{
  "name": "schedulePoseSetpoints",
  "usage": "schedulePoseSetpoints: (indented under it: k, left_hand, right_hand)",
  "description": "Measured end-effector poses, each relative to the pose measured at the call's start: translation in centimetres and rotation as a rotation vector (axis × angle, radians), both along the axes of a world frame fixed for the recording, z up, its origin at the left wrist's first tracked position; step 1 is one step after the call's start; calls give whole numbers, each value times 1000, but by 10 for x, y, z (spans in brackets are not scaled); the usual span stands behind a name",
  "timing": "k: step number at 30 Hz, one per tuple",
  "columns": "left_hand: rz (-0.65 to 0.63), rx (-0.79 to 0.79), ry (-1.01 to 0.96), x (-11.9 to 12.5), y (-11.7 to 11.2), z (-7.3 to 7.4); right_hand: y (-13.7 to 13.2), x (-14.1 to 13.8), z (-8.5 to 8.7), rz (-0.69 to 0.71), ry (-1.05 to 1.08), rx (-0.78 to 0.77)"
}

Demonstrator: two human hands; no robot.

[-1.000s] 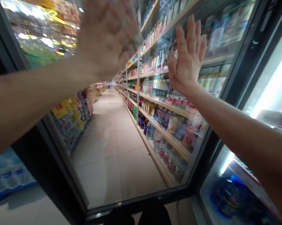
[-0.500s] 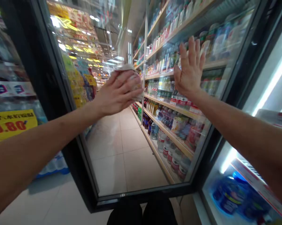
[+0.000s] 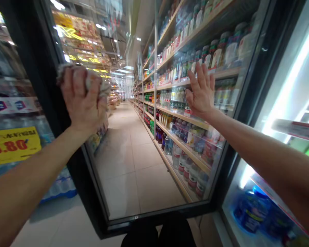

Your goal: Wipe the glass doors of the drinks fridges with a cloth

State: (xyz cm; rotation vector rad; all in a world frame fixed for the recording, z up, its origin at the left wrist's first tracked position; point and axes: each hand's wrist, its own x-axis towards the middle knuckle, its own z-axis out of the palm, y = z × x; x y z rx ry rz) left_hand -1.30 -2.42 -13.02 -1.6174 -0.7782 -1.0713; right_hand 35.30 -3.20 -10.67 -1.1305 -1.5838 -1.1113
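Observation:
A glass door [image 3: 123, 192] in a black frame stands in front of me. My left hand [image 3: 82, 99] has a crumpled, pale cloth [image 3: 104, 87] under its fingers, at the left side of the pane by the frame. The cloth is partly hidden by the hand and a little blurred. On the right half of the glass, my right hand [image 3: 202, 91] has its fingers spread, with nothing in it. Its palm faces the pane; whether it presses on it I cannot tell.
Through the glass are shelves of bottles [image 3: 193, 171] along a tiled aisle [image 3: 134, 147]. At left, a yellow price sign [image 3: 14, 145] hangs before packed bottles. Right of the door is a lit cooler interior with blue bottles [image 3: 254, 211].
My left hand has swept the cloth leftward across the glass, from the middle to the left frame. My right hand sits slightly lower and further left in the view.

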Motion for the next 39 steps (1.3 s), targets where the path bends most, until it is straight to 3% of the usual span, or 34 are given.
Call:
schedulePoseSetpoints:
  k: [2, 4, 6, 8, 12, 14, 17, 18, 20, 22, 24, 27, 29, 31, 33, 35, 37, 39]
  left_hand:
    - [-19, 29, 30, -2, 1, -16]
    - [-8, -78, 314, -2, 0, -39]
    - [19, -180, 532, -3, -2, -52]
    - [33, -149, 470, -6, -4, -47]
    - [7, -18, 5, -8, -8, -25]
    - [-26, -63, 98, -5, -8, -31]
    - [-102, -128, 493, -5, -7, -44]
    - [-111, -134, 540, -6, -7, -43]
    - [-93, -100, 387, -9, -7, -33]
    - [-45, -58, 85, -8, -7, -22]
    - [-9, -62, -13, -1, -8, -23]
    - [-27, -122, 372, 17, -9, -44]
    - [-50, -134, 607, 27, -8, -50]
    - [-28, -113, 553, 32, -5, -38]
    - [15, -41, 254, 37, -4, -19]
    - [37, 16, 49, 43, -5, -12]
    - [21, 15, 196, 51, -7, -25]
    - [-38, -18, 601, 58, -8, -46]
  right_hand:
    - [-2, 6, -5, 0, -16, -3]
    - [-3, 13, -12, 0, -23, -5]
    - [-4, 22, -19, -3, -13, -2]
    - [-4, 31, -27, -12, 20, 14]
    - [0, 43, -39, -36, 117, 89]
    - [2, 45, -43, -39, 140, 128]
    - [3, 45, -47, -52, 127, 137]
    - [3, 45, -48, -60, 115, 124]
    - [1, 46, -49, -76, 94, 88]
    - [-1, 45, -50, -83, 91, 69]
    - [-1, 43, -52, -84, 108, 67]
    - [1, 38, -56, -80, 147, 87]
    - [2, 35, -58, -75, 162, 101]
    - [3, 33, -60, -68, 167, 115]
    - [4, 33, -61, -59, 165, 124]
    - [5, 33, -64, -51, 169, 134]
    - [5, 31, -68, -45, 178, 144]
    - [4, 29, -74, -46, 187, 143]
